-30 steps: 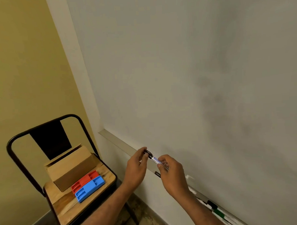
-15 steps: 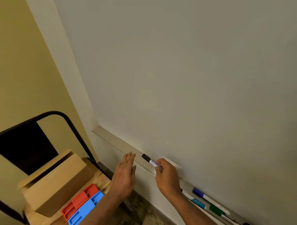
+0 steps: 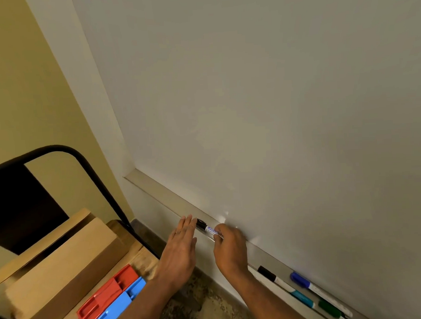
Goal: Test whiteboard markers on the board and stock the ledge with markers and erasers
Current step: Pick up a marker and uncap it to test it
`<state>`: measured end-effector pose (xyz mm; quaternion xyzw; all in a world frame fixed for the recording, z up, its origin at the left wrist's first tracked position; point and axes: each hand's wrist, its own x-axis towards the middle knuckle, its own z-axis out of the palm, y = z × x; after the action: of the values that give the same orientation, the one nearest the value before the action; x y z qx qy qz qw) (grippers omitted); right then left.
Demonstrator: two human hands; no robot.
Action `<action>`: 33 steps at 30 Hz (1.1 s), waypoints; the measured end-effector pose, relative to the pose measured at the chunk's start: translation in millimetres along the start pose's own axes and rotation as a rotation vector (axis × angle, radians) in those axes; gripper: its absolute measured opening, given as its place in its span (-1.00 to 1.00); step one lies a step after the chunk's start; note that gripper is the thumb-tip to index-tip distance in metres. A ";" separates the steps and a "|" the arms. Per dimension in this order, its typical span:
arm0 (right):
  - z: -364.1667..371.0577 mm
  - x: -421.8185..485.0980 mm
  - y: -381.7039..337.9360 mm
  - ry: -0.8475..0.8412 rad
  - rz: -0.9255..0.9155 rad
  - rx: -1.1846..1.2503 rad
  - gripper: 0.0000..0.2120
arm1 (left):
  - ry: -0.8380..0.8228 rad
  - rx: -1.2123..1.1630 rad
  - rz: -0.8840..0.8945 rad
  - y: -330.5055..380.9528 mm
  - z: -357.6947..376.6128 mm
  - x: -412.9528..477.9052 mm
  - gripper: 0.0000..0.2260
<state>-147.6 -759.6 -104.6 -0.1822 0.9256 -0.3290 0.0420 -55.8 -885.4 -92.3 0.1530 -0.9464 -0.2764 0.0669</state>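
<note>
Your right hand (image 3: 229, 247) pinches a black marker (image 3: 206, 227) down on the ledge (image 3: 158, 193), your left hand (image 3: 182, 247) flat and straight-fingered beside it — other markers (image 3: 267, 272) lie further along, but the red and blue erasers (image 3: 112, 301) wait on the chair (image 3: 140, 259), apparently unstocked.
</note>
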 end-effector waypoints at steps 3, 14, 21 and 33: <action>8.3 2.2 1.1 0.004 -0.008 0.003 -0.78 | -0.008 -0.001 0.002 -4.5 1.9 4.1 -0.51; 19.8 9.2 6.8 -0.002 -0.056 0.026 -0.83 | -0.029 -0.009 0.001 -10.2 8.3 10.5 -0.52; -5.3 -3.7 18.7 0.062 -0.049 0.108 -0.79 | -0.089 0.000 -0.004 -0.9 14.8 9.6 -0.51; -76.0 -74.6 115.1 0.182 -0.068 -0.127 -0.79 | -0.104 -0.030 0.049 36.0 33.4 -11.0 -0.53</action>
<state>-128.9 -604.7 -120.3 -0.1852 0.9378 -0.2863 -0.0649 -61.5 -836.2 -101.1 0.1144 -0.9478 -0.2965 0.0267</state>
